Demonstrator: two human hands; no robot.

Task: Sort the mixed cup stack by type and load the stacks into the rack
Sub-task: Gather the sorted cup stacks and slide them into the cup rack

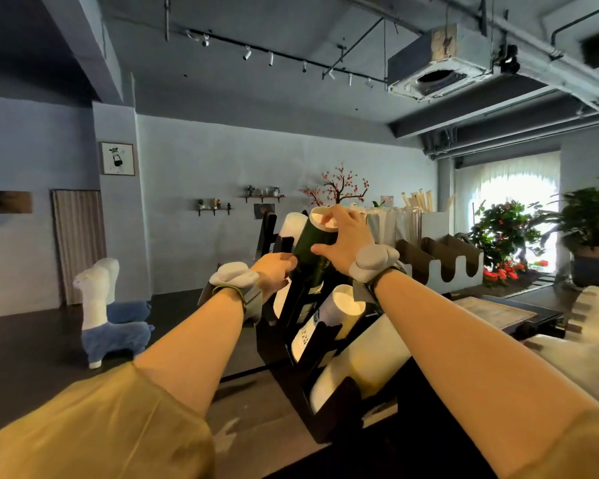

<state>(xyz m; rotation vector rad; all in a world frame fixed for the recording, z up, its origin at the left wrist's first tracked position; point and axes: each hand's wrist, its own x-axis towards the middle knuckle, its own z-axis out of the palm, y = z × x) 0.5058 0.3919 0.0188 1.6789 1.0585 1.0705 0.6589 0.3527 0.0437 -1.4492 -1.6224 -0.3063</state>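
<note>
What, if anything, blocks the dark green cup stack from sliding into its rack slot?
Nothing visible. Both hands, left and right, grip the green stack, already angled into the rack; white stacks sit in lower slots beside it.

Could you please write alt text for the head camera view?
Both hands hold a dark green cup stack tilted over a black rack: right hand at its open top, left hand lower down. White cup stacks already lie in the rack.
</note>
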